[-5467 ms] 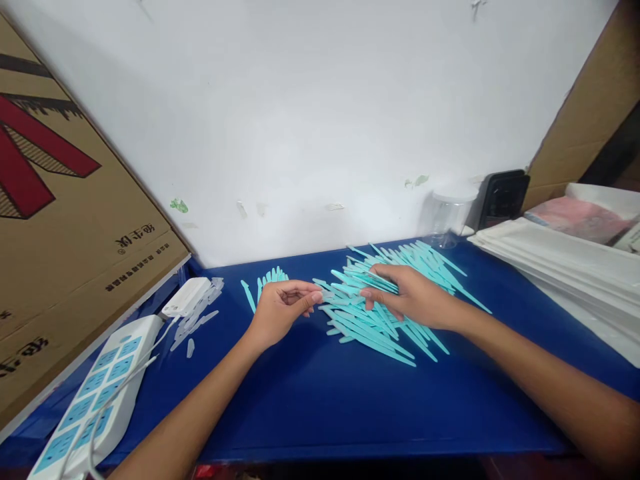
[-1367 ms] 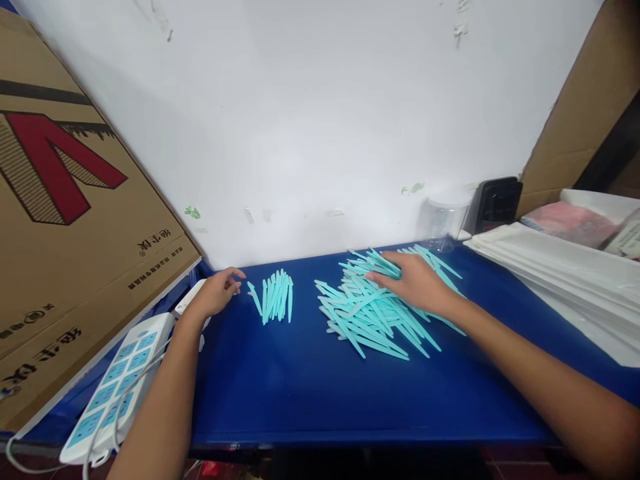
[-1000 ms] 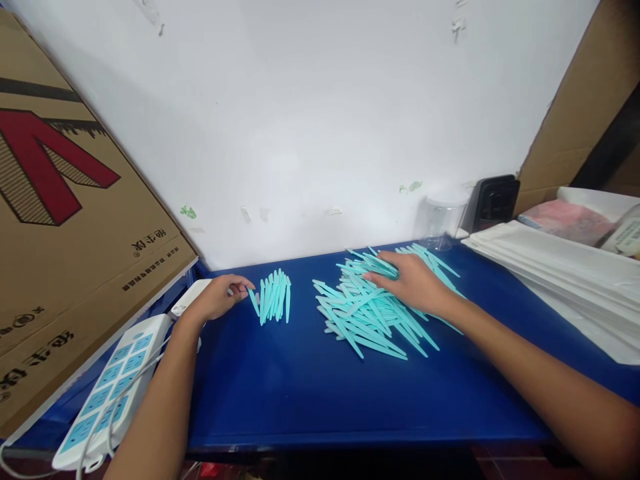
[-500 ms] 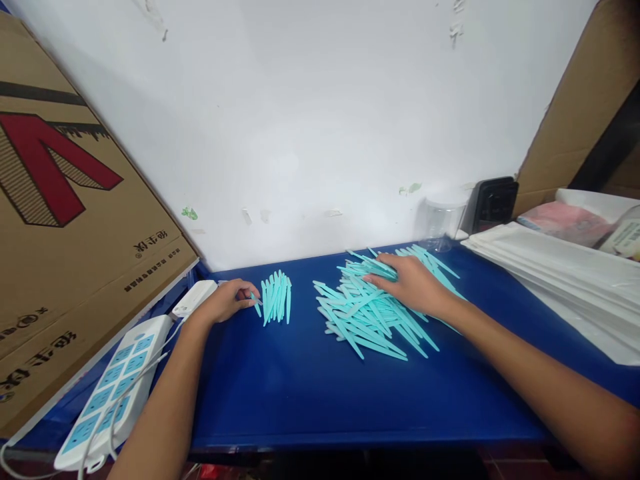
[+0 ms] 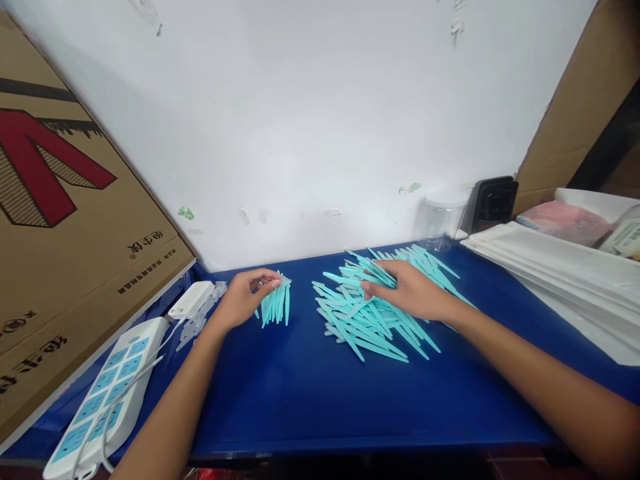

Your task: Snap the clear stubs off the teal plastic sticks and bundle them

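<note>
My left hand (image 5: 249,295) is closed in a pinch over the top of a small row of slim turquoise eyebrow razors (image 5: 274,308). A small translucent piece (image 5: 286,281) shows at its fingertips. Its fingers hide part of the row. My right hand (image 5: 407,288) grips an eyebrow razor (image 5: 341,278) between thumb and fingers, pointing left above a large loose pile of the same razors (image 5: 370,327). More razors lie under and behind that palm; how many it holds I cannot tell.
Left of the blue table (image 5: 300,400) are a white power strip (image 5: 107,393), a white adapter (image 5: 191,300) and clear plastic pieces (image 5: 200,317), beside a big carton (image 5: 75,267). At the back right stand a clear jar (image 5: 441,223) and a stack of white sheets (image 5: 545,273).
My left hand has moved right, from beside the small row to over its top; a razor lies at the row's left. My right hand has drawn a razor out leftward over the pile.
</note>
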The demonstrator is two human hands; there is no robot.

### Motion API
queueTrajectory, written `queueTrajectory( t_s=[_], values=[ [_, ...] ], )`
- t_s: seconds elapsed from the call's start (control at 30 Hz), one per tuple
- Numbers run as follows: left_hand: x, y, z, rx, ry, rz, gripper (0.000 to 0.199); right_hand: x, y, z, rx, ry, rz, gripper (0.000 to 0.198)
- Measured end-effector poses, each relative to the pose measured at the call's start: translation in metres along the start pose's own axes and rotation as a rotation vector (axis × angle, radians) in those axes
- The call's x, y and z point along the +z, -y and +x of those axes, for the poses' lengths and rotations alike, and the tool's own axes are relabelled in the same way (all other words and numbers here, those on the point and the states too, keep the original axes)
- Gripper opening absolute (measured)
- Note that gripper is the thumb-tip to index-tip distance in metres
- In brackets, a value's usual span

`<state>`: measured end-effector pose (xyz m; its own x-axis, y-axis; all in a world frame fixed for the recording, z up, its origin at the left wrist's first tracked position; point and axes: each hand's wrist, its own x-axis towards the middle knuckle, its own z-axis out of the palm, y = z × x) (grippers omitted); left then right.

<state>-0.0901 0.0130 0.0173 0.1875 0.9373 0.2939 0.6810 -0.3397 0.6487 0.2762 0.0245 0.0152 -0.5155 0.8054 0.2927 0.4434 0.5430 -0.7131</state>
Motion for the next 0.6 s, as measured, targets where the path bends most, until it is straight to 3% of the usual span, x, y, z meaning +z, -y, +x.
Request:
queueTrajectory(
  t_s=[0.23, 0.6],
  values=[
    [0.039, -0.037, -0.009, 0.003, 0.077, -0.204, 0.028, 0.006, 0.002, -0.001, 0.001, 0.095, 0.096, 0.044],
    [0.046, -0.037, -0.011, -0.025, 0.001, -0.317, 0.026, 0.008, 0.003, -0.002, 0.041, 0.134, 0.128, 0.040]
  ],
)
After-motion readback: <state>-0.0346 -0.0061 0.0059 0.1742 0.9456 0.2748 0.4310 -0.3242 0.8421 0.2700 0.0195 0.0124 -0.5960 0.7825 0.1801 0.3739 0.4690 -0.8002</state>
